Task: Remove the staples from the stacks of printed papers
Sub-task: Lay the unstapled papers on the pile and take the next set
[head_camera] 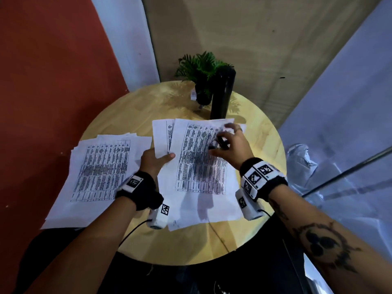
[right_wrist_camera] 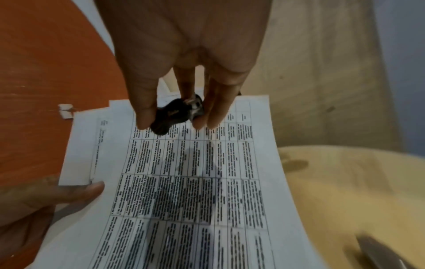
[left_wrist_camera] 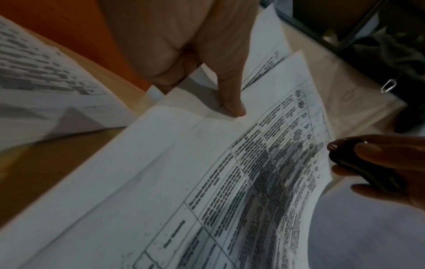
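Centrally on the table [head_camera: 250,240], a white stack [head_camera: 201,166] printed with dense tables; left hand [head_camera: 152,162] pinches its edge, right hand [head_camera: 231,143] grips a black remover [right_wrist_camera: 177,112], apparently above it.

The round wooden table [head_camera: 244,247] shows bare wood along its lower edge in the head view, and again in a strip at the right rim and at upper left behind the papers. A fanned pile of printed sheets [head_camera: 99,172] fills the left part of the tabletop. A second stack [head_camera: 201,172] covers the centre. The left hand [head_camera: 153,161] sits in the narrow gap between the two. At the top of the table a tall black cylinder [head_camera: 221,96] and a potted plant [head_camera: 201,71] stand close together, touching the far edge of the central stack.
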Motion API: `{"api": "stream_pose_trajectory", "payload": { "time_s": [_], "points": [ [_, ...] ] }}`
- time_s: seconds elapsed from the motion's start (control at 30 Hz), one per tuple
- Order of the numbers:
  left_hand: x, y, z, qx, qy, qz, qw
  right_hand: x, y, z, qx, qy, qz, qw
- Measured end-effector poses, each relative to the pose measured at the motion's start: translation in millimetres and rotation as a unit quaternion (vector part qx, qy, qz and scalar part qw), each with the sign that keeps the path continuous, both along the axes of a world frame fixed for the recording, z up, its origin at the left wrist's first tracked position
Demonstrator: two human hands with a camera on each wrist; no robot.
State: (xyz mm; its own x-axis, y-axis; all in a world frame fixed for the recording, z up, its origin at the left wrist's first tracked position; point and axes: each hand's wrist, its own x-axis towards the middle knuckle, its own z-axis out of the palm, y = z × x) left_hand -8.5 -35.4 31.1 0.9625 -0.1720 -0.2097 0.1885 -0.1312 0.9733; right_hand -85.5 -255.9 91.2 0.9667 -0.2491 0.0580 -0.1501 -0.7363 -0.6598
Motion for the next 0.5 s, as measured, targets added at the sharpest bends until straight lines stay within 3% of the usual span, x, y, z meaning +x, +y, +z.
{"api": "stream_pose_trajectory", "payload": {
  "time_s": [0.1, 0.37, 0.5],
  "points": [
    [2.8, 5.1, 16.9, -0.018, -0.02, -0.007, 1.0, 5.2, 1.8, 34.1, -0.055, -0.038, 0.021, 0.998],
    [-1.8, 24.3, 60.2, -0.07, -0.066, -0.019, 0.995, 22.3, 0.1, 99.3, -0.16, 0.006, 0.157, 0.975],
    [0.8, 37.6, 72.7, -0.045, -0.095, -0.021, 0.994, 17.0, 7.3, 137.5, -0.168, -0.006, 0.187, 0.968]
  ]
}}
